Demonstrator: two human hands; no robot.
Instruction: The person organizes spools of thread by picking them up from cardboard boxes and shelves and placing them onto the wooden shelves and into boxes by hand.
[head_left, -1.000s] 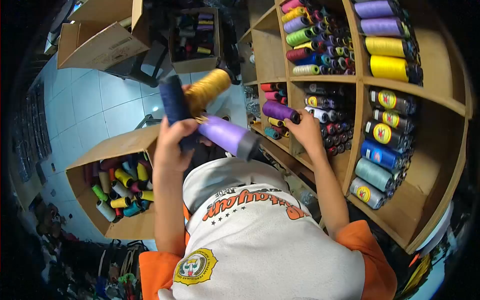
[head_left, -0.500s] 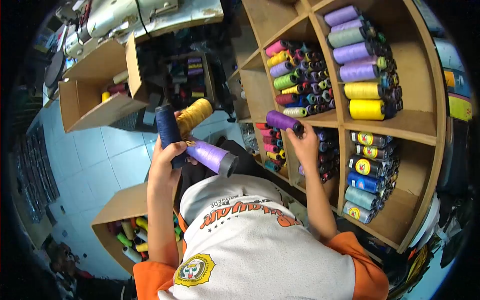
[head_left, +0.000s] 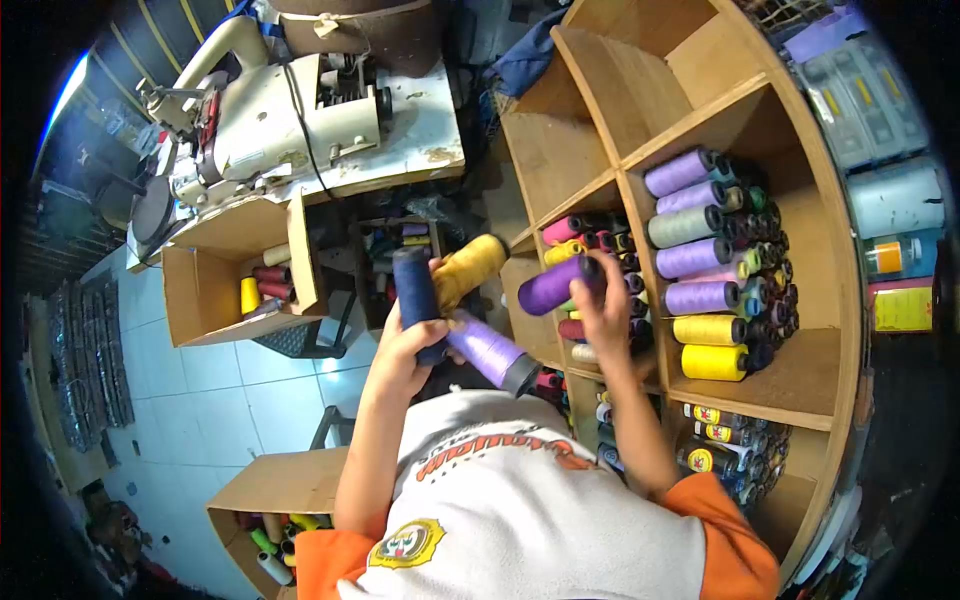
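Head view: just off centre toward 3 o'clock, the purple spool (head_left: 550, 288) is pinched by the right hand (head_left: 607, 320), thumb and fingers near its dark end, seemingly held in front of the shelf (head_left: 780, 400); blur hides the exact contact. Toward 8 o'clock the left hand (head_left: 402, 352) has its grip closed around the navy spool (head_left: 416, 305), thumb across it, with the gold spool (head_left: 472, 266) and lilac spool (head_left: 487, 350) bunched beside it; how the hidden fingers press those two I cannot tell. Judging by how things lie, many shelved spools (head_left: 708, 362) are already stacked on their sides from 2 to 5 o'clock, the four in hand are not set down, and more lie in the upper box (head_left: 182, 300) at 9 and the lower box (head_left: 290, 485) at 7. The purple spool's long axis runs roughly 8 to 2 o'clock, dark end toward 2. Navy runs nearly 12 to 6, its top leaning toward 11; gold points between 1 and 2, lilac's dark end toward 4.
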